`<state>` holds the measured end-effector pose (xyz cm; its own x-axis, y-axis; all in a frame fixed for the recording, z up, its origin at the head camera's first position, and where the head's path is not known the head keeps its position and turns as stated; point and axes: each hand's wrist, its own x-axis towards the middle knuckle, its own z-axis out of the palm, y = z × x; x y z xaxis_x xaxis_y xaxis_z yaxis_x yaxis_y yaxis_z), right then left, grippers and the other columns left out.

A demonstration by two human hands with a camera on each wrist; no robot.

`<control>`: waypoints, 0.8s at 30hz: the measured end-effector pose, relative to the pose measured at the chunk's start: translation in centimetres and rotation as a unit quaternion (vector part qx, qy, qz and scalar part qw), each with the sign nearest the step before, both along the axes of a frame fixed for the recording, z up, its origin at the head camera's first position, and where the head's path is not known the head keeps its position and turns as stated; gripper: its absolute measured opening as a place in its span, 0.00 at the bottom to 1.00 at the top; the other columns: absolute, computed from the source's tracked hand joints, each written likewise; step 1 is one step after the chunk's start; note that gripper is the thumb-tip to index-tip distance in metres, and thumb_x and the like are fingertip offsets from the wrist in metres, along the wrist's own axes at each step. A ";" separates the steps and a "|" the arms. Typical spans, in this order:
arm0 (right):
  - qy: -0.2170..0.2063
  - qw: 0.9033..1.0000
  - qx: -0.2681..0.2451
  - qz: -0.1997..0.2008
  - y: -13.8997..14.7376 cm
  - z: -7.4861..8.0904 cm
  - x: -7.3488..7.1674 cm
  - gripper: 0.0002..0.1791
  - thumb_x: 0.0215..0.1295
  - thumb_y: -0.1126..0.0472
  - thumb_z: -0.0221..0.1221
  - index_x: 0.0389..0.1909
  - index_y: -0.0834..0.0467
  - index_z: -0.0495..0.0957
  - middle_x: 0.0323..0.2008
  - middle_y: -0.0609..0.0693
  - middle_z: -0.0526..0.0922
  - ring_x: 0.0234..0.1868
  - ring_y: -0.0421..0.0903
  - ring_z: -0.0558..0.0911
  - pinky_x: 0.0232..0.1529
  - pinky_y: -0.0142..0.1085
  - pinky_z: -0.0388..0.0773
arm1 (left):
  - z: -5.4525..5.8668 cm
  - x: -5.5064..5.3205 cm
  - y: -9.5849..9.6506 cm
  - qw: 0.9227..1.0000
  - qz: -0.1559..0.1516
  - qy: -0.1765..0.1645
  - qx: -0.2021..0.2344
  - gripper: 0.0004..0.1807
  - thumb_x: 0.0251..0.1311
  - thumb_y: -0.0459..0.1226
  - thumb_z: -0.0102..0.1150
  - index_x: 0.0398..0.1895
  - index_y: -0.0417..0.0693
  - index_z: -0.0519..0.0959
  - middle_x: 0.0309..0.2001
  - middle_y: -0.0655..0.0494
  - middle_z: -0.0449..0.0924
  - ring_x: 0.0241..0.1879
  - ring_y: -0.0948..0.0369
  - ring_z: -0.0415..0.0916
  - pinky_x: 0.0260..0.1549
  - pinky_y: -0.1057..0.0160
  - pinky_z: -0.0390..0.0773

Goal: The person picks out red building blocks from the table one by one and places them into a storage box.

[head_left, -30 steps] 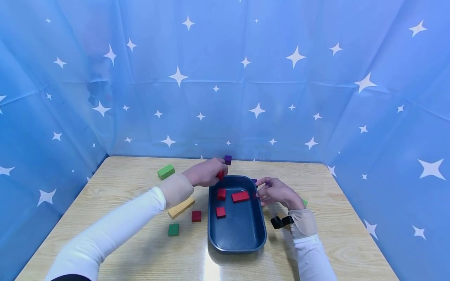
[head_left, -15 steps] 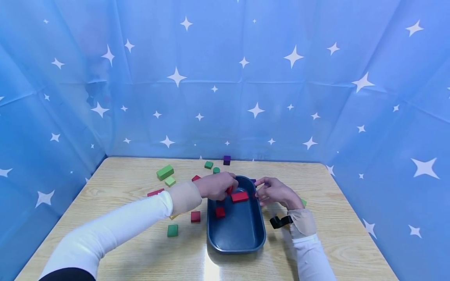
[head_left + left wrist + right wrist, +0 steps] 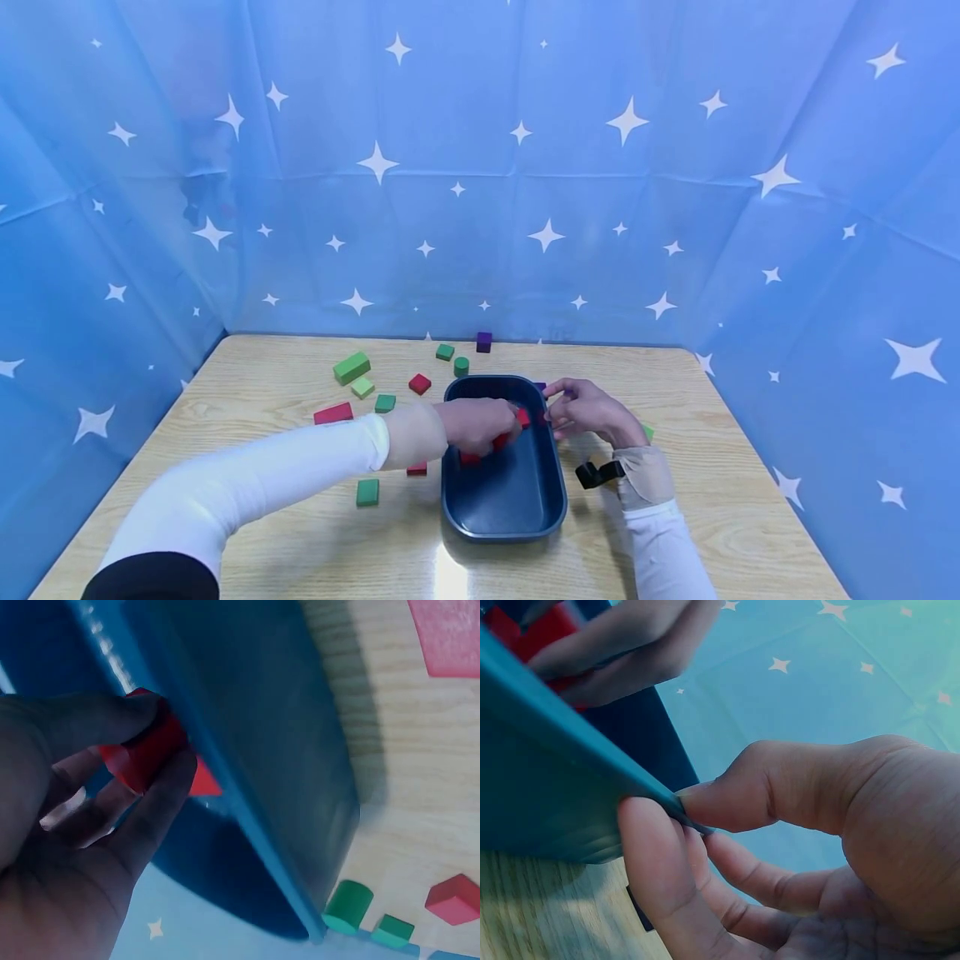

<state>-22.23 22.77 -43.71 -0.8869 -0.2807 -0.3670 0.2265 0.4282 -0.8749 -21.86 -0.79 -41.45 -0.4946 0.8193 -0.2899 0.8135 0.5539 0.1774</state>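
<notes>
Red block [image 3: 146, 757] — one, left hand [image 3: 477, 423] pinching, right hand [image 3: 587, 411] gripping one tray [image 3: 502, 502]

No text, label, brand, number or sign can be read

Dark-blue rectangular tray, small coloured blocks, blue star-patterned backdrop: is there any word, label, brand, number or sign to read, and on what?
None: no readable text shows on the tray, the blocks or the backdrop, whose white stars are a pattern, not writing.
</notes>
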 end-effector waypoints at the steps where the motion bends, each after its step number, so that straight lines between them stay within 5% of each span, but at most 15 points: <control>1: 0.000 1.000 -0.001 0.000 0.0 0.0 0.0 0.27 0.64 0.72 0.53 0.66 0.68 0.65 0.36 0.56 0.80 0.34 0.48 0.83 0.43 0.47 0.88 | -0.2 0.1 0.1 1.000 -0.003 -0.004 -0.006 0.12 0.60 0.34 0.72 0.46 0.58 0.86 0.41 0.62 0.82 0.36 0.67 0.78 0.44 0.68 0.85; 12: 0.005 1.000 -0.004 0.004 0.0 0.0 0.2 0.26 0.66 0.72 0.53 0.66 0.68 0.65 0.40 0.59 0.82 0.34 0.47 0.83 0.43 0.47 0.88 | -1.6 0.4 0.7 0.999 -0.023 -0.002 -0.036 0.08 0.62 0.35 0.70 0.39 0.60 0.84 0.36 0.64 0.82 0.32 0.67 0.78 0.44 0.66 0.86; 24: 0.004 1.000 -0.004 0.003 0.0 -0.1 0.1 0.26 0.66 0.72 0.53 0.66 0.68 0.65 0.40 0.59 0.81 0.35 0.48 0.83 0.43 0.47 0.88 | -1.9 0.0 0.4 0.999 -0.024 0.013 -0.027 0.11 0.62 0.36 0.71 0.45 0.61 0.84 0.40 0.64 0.84 0.37 0.67 0.78 0.51 0.64 0.84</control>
<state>-22.12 22.79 -43.77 -0.8881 -0.2883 -0.3580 0.2177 0.4222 -0.8800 -21.90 -0.40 -43.38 -0.4630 0.8256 -0.3225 0.8431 0.5225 0.1274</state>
